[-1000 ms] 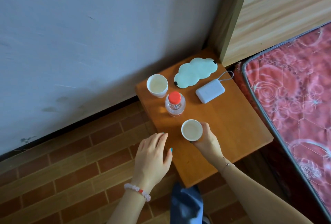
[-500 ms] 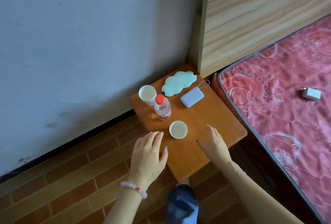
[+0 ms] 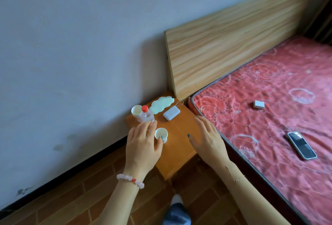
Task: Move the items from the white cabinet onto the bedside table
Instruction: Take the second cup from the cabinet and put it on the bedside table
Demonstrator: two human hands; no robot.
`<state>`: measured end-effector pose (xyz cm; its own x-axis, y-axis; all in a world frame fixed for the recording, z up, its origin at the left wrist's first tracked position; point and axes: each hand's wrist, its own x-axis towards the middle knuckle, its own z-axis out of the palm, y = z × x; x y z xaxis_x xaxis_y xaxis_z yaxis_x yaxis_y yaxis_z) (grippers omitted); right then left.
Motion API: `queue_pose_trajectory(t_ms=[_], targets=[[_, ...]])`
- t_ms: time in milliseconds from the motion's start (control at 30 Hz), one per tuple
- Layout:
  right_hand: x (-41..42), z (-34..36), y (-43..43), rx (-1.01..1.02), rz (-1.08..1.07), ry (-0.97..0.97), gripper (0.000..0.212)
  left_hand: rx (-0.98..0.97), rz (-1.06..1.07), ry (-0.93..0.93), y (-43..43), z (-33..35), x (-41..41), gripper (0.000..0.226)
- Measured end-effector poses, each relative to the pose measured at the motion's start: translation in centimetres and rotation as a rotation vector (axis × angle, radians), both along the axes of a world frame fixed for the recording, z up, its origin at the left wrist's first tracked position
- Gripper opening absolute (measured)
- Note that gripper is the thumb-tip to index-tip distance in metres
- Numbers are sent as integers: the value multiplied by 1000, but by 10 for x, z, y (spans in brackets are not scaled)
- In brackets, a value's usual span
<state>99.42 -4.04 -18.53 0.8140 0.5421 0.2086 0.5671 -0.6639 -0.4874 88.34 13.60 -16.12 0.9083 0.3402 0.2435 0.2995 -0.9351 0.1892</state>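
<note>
- Just left of the near cup [image 3: 161, 134], I see my left hand [image 3: 142, 145] with fingers straight and spread, holding nothing; its thumb overlaps the cup's side, and I cannot tell if it touches.
- Right of that cup, my right hand [image 3: 208, 138] hovers flat and empty over the surface [image 3: 179, 129].
- Behind the cup stand a red-capped bottle [image 3: 146, 115] and a second cup [image 3: 136, 112]; beyond it to the right lie a mint eye mask [image 3: 161, 105] and a white power bank [image 3: 171, 114].
- Well right of the cup, on the bed [image 3: 269, 162], lie a phone [image 3: 301, 147] and a small white box [image 3: 259, 104].
</note>
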Motion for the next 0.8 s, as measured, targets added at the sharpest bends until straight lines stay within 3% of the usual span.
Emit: queue_pose_trajectory(t_ms=[167,433,800], targets=[[-46,37,-46,30,10,-144,58,49,9,-84,-41,35,-40,50],[-102,57,-109,10,-45,-176,59,92,-52,-109,-108,56,-89,50],[-113,108,-143,116,-148,-272,60,105,-201,-193,-136,107,-71,55]])
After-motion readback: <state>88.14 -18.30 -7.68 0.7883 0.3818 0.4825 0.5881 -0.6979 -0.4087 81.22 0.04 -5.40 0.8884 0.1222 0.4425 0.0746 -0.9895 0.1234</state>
